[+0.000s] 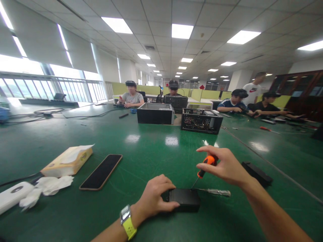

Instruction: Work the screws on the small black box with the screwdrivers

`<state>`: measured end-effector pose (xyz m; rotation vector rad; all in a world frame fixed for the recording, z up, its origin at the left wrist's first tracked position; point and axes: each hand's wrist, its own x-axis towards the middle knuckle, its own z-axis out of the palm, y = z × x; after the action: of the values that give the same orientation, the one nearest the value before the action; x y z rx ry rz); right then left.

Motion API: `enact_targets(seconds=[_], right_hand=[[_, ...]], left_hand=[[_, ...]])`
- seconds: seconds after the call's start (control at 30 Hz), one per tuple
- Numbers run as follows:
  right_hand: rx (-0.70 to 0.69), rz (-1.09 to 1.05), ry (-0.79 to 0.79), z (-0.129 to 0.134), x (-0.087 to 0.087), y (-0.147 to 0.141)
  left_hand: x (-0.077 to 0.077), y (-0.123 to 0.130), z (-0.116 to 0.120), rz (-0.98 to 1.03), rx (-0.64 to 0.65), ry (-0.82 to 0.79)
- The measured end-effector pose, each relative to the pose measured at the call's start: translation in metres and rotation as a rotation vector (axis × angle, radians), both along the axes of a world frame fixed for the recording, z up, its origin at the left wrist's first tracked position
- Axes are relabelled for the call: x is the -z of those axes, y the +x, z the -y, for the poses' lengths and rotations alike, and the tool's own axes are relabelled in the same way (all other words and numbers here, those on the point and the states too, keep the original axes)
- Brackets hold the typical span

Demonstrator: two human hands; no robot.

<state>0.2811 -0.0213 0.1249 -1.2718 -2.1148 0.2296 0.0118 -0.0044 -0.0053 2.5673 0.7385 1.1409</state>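
A small black box (186, 199) lies on the green table near its front edge. My left hand (158, 195) grips its left end, thumb on the near side and fingers on the far side. Over the box, my right hand (222, 164) holds an orange and black screwdriver (209, 161), tilted, with its shaft pointing down to the box's far right corner. The thumb and index finger are spread apart around the handle. Just right of the box lies a second screwdriver with a clear handle (218, 192).
A black part (257, 173) lies beyond my right forearm. On the left are a phone (101, 172), a tissue pack (68, 161), crumpled tissues (52, 185) and a white device (15, 195). Two computer cases (155, 116) (199, 122) stand farther back; several people sit beyond.
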Motion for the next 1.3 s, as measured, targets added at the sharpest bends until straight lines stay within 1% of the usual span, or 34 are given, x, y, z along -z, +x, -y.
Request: enact_targets(seconds=[0.13, 0.17, 0.3, 0.37, 0.47, 0.53, 0.57, 0.67, 0.7, 0.83, 0.9, 1.0, 1.07, 1.17, 1.2, 1.3], right_hand=[[-0.088, 0.083, -0.042, 0.002, -0.009, 0.010], [-0.091, 0.100, -0.043, 0.001, -0.009, 0.012], [0.034, 0.190, -0.006, -0.002, -0.007, 0.015], [0.031, 0.217, -0.006, -0.003, -0.006, 0.015], [-0.080, 0.196, -0.024, 0.000, -0.009, 0.015], [-0.118, 0.176, -0.032, 0.002, -0.012, 0.017], [-0.105, 0.180, -0.030, 0.003, -0.013, 0.018], [-0.011, 0.221, -0.001, 0.005, -0.014, 0.020], [-0.005, 0.228, 0.007, 0.005, -0.014, 0.021], [-0.109, 0.193, -0.011, 0.005, -0.015, 0.022], [-0.092, 0.203, -0.010, 0.005, -0.015, 0.022], [-0.014, 0.250, 0.024, 0.007, -0.014, 0.021], [-0.039, 0.252, 0.041, 0.009, -0.014, 0.020], [-0.141, 0.209, 0.044, 0.011, -0.015, 0.018], [-0.155, 0.199, 0.037, 0.012, -0.016, 0.017], [-0.104, 0.199, 0.031, 0.013, -0.015, 0.016]], left_hand=[[0.000, 0.001, 0.000, 0.021, 0.000, 0.021], [0.001, 0.001, -0.001, 0.028, 0.000, 0.022], [0.002, 0.002, -0.002, 0.044, 0.003, 0.007], [0.002, 0.003, -0.002, 0.039, -0.003, 0.002], [0.003, 0.002, -0.003, 0.027, -0.007, 0.006], [0.004, 0.002, -0.003, 0.024, -0.002, 0.014], [0.005, 0.002, -0.004, 0.026, 0.000, 0.017], [0.007, 0.003, -0.005, 0.040, 0.006, 0.027], [0.007, 0.003, -0.006, 0.042, 0.008, 0.027], [0.008, 0.003, -0.006, 0.044, 0.007, 0.020], [0.008, 0.002, -0.006, 0.044, 0.007, 0.018], [0.008, 0.002, -0.005, 0.046, 0.005, 0.012], [0.008, 0.002, -0.005, 0.044, 0.004, 0.006], [0.008, 0.002, -0.006, 0.041, 0.007, 0.001], [0.008, 0.002, -0.006, 0.041, 0.008, 0.001], [0.008, 0.001, -0.006, 0.040, 0.010, -0.003]])
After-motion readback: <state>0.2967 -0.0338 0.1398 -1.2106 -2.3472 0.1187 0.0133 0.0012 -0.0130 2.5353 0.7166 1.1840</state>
